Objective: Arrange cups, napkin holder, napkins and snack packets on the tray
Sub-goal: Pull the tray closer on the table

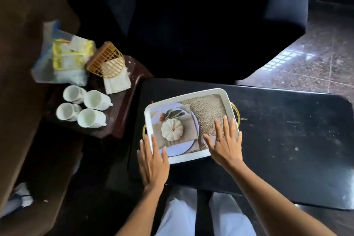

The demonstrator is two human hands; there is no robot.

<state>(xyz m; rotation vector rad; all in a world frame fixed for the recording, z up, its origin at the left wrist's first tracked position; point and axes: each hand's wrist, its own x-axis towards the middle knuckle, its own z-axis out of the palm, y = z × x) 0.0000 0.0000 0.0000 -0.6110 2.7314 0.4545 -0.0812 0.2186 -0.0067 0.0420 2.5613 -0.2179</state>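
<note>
The room was dim, the far armchair (201, 15) nearly black. Daylight fell from the far right, leaving a bright window-grid glare on the polished floor (283, 61). The white tray (191, 94) and cups (84, 107) stood out brightly. Everything looked soft, and the wide lens bent the edges.

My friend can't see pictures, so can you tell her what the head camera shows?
Two open hands, left hand and right hand, rest flat on a white tray with a pumpkin picture, sitting on a black table. To the left, a small brown side table holds four white cups, a wire napkin holder, napkins and bagged snack packets.
</note>
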